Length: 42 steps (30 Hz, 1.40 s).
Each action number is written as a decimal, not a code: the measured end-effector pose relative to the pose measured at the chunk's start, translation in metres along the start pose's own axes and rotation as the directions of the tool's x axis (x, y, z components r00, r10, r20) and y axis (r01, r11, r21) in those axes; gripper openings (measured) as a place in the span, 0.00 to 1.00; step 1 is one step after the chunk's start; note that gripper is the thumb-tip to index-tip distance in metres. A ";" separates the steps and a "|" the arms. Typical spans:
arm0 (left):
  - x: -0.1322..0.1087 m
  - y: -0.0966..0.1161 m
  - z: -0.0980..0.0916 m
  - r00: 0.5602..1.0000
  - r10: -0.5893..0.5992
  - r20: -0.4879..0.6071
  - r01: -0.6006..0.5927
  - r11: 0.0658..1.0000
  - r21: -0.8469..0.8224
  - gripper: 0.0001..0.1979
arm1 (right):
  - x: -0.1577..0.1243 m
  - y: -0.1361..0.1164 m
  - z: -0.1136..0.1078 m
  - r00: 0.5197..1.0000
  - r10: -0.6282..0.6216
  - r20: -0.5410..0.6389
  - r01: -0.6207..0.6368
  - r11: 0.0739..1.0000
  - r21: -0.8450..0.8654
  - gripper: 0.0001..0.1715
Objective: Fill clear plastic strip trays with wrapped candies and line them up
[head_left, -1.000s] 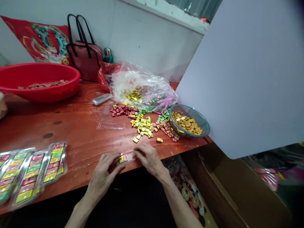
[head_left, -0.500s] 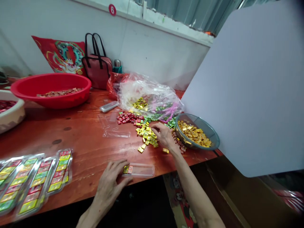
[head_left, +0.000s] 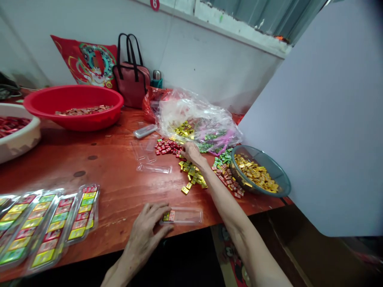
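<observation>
My left hand (head_left: pixel 149 229) pinches the left end of a clear plastic tray (head_left: pixel 188 215) at the table's front edge. One yellow and one pinkish small shiny block (head_left: pixel 171 216) lie side by side in that end of it. Farther back, my right hand (head_left: pixel 194 153) reaches down between a pile of red blocks (head_left: pixel 167 146) and a pile of yellow blocks (head_left: pixel 194 175). Its fingers are curled together, and whatever is between the fingertips is hidden. Green blocks (head_left: pixel 223 158) and brownish-red blocks (head_left: pixel 229 179) lie to the right of my right forearm.
Filled trays (head_left: pixel 82 213) lie at the left front. A red basin (head_left: pixel 74 123), a white basin (head_left: pixel 20 145) and a grey see-through bowl (head_left: pixel 285 185) hold more pieces. Behind are a clear plastic bag (head_left: pixel 197 109) and a handbag (head_left: pixel 133 89). Another clear tray (head_left: pixel 154 168) lies mid-table.
My right hand has moved from the yellow pile left and back, towards the red blocks. My left hand keeps its place on the tray. The whole view has shifted slightly.
</observation>
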<state>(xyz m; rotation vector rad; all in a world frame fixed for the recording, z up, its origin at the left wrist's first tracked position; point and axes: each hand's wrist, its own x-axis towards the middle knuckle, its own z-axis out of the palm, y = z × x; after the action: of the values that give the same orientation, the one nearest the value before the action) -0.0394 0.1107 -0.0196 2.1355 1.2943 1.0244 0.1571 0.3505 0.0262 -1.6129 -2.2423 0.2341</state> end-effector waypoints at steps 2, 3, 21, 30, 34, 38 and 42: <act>0.000 0.000 0.000 1.000 -0.008 0.016 0.008 1.000 -0.006 0.15 | -0.004 0.000 -0.012 0.999 -0.029 0.029 0.028 0.999 0.034 0.07; -0.001 0.001 -0.001 1.000 -0.014 0.023 0.014 1.000 -0.011 0.15 | -0.010 -0.001 -0.019 0.999 -0.041 0.023 0.040 0.997 0.068 0.08; 0.002 0.007 0.001 0.998 -0.027 -0.053 0.028 0.999 0.027 0.17 | -0.216 -0.068 0.003 0.991 -0.132 0.018 0.127 0.980 0.153 0.03; 0.002 0.002 0.005 0.995 0.099 -0.030 -0.092 0.981 0.169 0.19 | -0.239 -0.051 -0.021 0.982 -0.022 -0.187 0.088 0.930 0.356 0.08; 0.002 0.000 0.006 0.992 0.118 -0.039 -0.108 0.974 0.198 0.20 | -0.258 0.014 -0.051 0.805 0.349 -0.479 -0.179 0.914 0.366 0.11; 0.001 0.001 0.007 0.991 0.116 -0.058 -0.103 0.974 0.201 0.22 | -0.270 0.073 -0.057 0.732 0.438 -0.522 -0.327 0.898 0.295 0.13; 0.001 0.001 0.008 0.995 0.080 -0.055 -0.068 0.978 0.200 0.22 | -0.268 0.087 -0.053 0.808 0.386 -0.444 -0.266 0.913 0.310 0.13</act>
<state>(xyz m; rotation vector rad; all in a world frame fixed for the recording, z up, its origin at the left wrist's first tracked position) -0.0324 0.1110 -0.0235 2.3317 1.4077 1.0383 0.3290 0.1232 -0.0082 -1.6887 -1.4834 0.1407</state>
